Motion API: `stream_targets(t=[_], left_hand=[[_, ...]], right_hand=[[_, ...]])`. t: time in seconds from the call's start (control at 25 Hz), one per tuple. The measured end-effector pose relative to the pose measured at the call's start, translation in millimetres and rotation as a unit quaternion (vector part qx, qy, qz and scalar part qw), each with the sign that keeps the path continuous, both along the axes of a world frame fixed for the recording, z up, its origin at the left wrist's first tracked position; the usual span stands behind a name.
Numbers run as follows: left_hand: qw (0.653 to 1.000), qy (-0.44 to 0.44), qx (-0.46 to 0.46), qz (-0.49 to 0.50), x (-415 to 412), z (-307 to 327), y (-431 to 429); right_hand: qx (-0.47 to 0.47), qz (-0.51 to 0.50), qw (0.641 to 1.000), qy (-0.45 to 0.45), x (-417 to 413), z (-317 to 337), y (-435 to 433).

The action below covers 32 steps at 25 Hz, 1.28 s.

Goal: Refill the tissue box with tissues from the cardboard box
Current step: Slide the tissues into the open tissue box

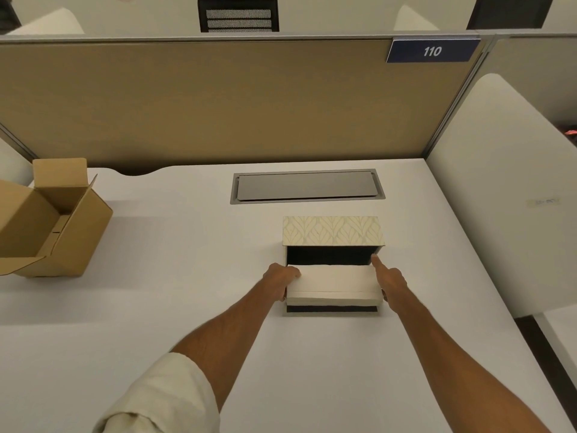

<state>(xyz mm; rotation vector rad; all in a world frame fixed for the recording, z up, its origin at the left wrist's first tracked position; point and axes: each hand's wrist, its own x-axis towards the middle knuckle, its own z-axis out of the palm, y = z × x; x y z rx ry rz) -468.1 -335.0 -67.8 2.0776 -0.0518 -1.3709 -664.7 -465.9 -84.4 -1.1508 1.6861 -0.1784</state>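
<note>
Tissue box [332,230], leaf-patterned cream, dark interior open, mid-tabletop [175,276]; white tissue stack [332,284] gripped between left hand [281,278] and right hand [390,281]; cardboard box [46,220], flaps open, left edge.

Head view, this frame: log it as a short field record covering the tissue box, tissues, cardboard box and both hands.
tissue box: on the desk, open, dark inside, patterned panel on its far side
tissue stack: white, in the opening, not fully seated
left hand: grips the stack's left end
right hand: at the stack's right end, forefinger extended
cardboard box: far left, flaps open, no tissues visible inside
</note>
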Motion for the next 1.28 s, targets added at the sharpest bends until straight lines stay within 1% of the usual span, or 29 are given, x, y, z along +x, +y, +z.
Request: stream_targets(t=[0.12,0.2,0.24,0.28,0.32,0.36,0.4,0.44,0.48,0.52,0.56,0.6,0.68,0.76,0.8,0.92,1.0,1.12,1.28], left_hand=[[1.0,-0.005,-0.007,-0.001,-3,1,1],[1.0,-0.021,-0.009,-0.02,-4,4,3],[0.996,-0.063,-0.005,-0.054,-5,6,5],[0.983,-0.145,0.007,-0.115,-5,7,8],[0.947,-0.262,0.023,-0.186,-4,7,11],[0.89,-0.383,0.025,-0.247,-3,8,16],[0.831,-0.474,0.006,-0.291,-3,8,20],[0.784,-0.528,-0.027,-0.324,-2,8,23],[0.749,-0.556,-0.063,-0.356,-1,7,23],[0.72,-0.566,-0.092,-0.392,-1,7,23],[0.698,-0.567,-0.11,-0.423,-1,6,21],[0.687,-0.558,-0.12,-0.45,-2,6,17],[0.675,-0.529,-0.112,-0.502,-5,4,7],[0.66,-0.513,-0.081,-0.543,-10,0,-4],[0.656,-0.503,-0.063,-0.56,-11,-2,-8],[0.657,-0.457,-0.014,-0.6,-18,-12,-15],[0.652,-0.449,0.007,-0.611,-20,-18,-16],[0.653,-0.46,0.01,-0.601,-20,-22,-18],[0.657,-0.46,0.004,-0.597,-20,-23,-18]], right_hand=[[-0.008,0.013,1.0,0.02,1,-1,0],[-0.012,0.038,0.999,0.033,-1,-1,2],[-0.029,0.067,0.996,0.048,-2,0,3],[-0.064,0.116,0.988,0.074,-4,1,3],[-0.112,0.175,0.972,0.105,-7,2,3],[-0.161,0.232,0.95,0.133,-9,4,3],[-0.204,0.278,0.927,0.144,-11,7,2],[-0.234,0.319,0.908,0.138,-12,11,1],[-0.255,0.36,0.889,0.127,-12,15,0],[-0.271,0.405,0.865,0.119,-10,18,-1],[-0.28,0.453,0.837,0.125,-8,20,-1],[-0.284,0.501,0.805,0.145,-4,22,-2],[-0.278,0.574,0.741,0.211,2,20,-3],[-0.271,0.612,0.698,0.252,4,16,-5],[-0.27,0.622,0.687,0.26,5,13,-7],[-0.246,0.638,0.678,0.267,3,7,-8],[-0.25,0.648,0.667,0.27,1,2,-8],[-0.287,0.645,0.659,0.258,-1,-3,-11],[-0.299,0.653,0.649,0.253,0,-7,-13]])
